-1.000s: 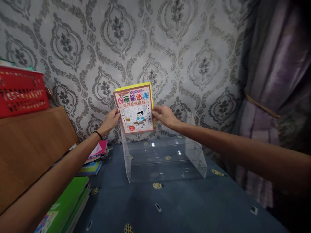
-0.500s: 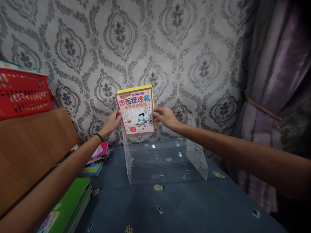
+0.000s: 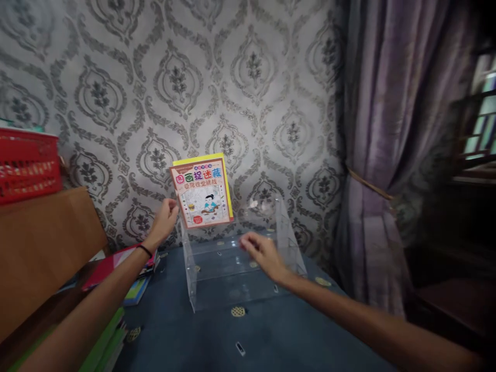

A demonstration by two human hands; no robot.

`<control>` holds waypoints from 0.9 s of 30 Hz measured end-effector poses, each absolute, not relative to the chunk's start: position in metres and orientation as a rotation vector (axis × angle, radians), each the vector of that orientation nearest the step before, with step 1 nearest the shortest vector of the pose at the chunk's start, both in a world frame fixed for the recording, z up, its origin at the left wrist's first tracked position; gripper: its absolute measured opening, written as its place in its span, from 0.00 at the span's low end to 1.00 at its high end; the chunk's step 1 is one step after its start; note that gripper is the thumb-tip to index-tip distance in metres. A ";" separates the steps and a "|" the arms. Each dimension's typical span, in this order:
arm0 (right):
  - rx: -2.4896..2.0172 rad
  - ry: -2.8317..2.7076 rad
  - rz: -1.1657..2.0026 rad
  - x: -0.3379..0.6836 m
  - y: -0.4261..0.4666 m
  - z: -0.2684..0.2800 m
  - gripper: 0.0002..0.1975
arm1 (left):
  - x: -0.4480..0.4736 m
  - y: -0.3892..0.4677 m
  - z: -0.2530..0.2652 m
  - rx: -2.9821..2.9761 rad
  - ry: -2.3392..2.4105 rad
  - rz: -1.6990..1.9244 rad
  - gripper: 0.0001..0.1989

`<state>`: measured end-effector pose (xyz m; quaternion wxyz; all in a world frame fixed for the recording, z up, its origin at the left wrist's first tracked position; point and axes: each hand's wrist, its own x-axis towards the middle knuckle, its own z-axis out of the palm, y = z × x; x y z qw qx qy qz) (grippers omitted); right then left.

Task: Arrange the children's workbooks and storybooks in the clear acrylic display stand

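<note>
Clear plastic makes up the stepped, tiered display rack [image 3: 188, 271] that we see standing on the dark blue tablecloth with yellow pineapple prints [image 3: 186, 346]. At its upper left, the thin rectangular picture book with a reddish-brown border and colourful lettering [image 3: 200, 199] stands upright, leaning slightly, its cover towards us. Just behind it, the bright yellow-edged book [image 3: 199, 159] shows along the top and right side.

Our left hand [image 3: 166, 219], with a thin black band [image 3: 144, 251] at the wrist, is beside the picture book's left edge, fingers curled; we cannot tell whether they touch it or grip it. Our right hand [image 3: 265, 253] is apart from both books, in front of the rack, fingers bent and nothing visible in them; we cannot tell whether thumb and fingertips meet.

To our left, a red slatted plastic basket [image 3: 29, 165] sits above a brown wooden panel [image 3: 46, 232], and a flat pink-covered book [image 3: 112, 263] lies partly behind our left forearm.
</note>
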<state>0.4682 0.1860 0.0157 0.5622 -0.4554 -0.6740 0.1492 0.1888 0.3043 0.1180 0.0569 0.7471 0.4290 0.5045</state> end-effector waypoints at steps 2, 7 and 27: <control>-1.124 -1.660 0.445 0.467 0.166 -0.015 0.14 | 0.190 0.302 0.110 2.271 1.323 1.554 0.11; -1.187 -1.580 0.589 0.491 0.148 -0.043 0.15 | 0.187 0.297 0.097 2.308 1.395 1.626 0.15; -1.337 -1.456 0.149 0.595 0.163 0.027 0.12 | 0.197 0.141 -0.086 3.233 0.672 1.491 0.18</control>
